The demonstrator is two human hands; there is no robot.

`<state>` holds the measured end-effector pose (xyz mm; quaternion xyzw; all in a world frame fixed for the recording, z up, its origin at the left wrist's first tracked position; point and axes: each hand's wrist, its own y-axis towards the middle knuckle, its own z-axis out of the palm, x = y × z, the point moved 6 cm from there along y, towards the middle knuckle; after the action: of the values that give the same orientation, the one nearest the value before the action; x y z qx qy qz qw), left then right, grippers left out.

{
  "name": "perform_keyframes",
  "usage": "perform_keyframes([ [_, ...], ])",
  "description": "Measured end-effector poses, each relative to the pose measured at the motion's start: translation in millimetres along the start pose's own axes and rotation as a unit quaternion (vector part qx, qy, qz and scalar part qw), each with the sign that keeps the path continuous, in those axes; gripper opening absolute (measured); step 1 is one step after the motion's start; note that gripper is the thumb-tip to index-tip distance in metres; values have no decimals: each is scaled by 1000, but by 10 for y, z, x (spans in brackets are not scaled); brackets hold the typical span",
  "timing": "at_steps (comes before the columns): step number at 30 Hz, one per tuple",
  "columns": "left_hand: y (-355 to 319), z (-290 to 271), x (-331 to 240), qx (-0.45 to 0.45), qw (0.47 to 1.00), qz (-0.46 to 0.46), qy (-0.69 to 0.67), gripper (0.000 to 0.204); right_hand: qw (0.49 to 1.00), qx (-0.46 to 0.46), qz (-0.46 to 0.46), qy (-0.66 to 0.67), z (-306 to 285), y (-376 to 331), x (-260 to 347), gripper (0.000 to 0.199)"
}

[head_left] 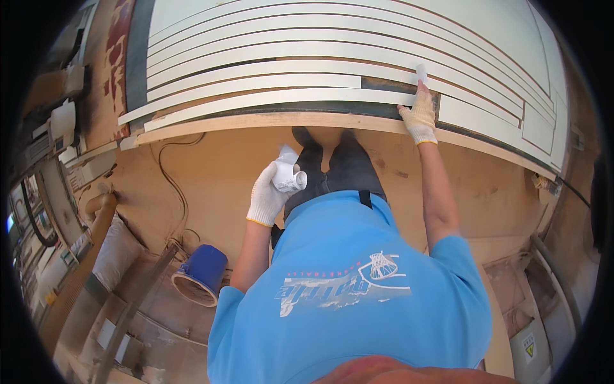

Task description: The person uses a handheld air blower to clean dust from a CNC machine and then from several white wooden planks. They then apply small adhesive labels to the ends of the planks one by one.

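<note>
While one blue bucket [204, 269] sits left of and behind the left hand [263, 195], that gloved hand is curled round at least one white paper roll [289, 180]. Tan floor [224, 163] lies between it and the workbench's wooden front edge [256, 121], with at least seven long white strips [256, 101] beyond. The right hand [420, 115], over that edge, has its thumb spread and one white paper slip [421, 73] at its fingertip; just right lies a wider white panel [473, 116].

I see a blue short-sleeved T-shirt [358, 336] with a white-and-pink print [345, 283], dark trousers [355, 171], yellow-edged white knit gloves [263, 197].
</note>
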<state>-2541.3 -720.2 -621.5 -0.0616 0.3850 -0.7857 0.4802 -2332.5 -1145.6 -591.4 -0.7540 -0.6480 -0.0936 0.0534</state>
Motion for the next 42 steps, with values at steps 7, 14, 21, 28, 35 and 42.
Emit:
perform_keyframes([
  [7,342,-245,121,-4,997,-70,-20,52,990,-89,-54,-97,-246,134,56,108],
  [14,599,-923,860,-45,976,-202,-63,53,974,-147,-173,9,-839,-680,1099,30],
  [21,672,-1371,970,-17,972,-232,-35,52,970,38,-144,190,-437,-936,1993,8],
  [28,632,-1480,830,26,976,-214,-18,35,943,171,-54,281,341,-404,2452,1],
  [35,684,-1561,487,14,983,-177,38,45,972,163,-53,161,1059,-68,2481,9],
  [42,706,-1488,309,80,980,-175,46,49,980,158,-49,110,1153,-8,2560,17],
])
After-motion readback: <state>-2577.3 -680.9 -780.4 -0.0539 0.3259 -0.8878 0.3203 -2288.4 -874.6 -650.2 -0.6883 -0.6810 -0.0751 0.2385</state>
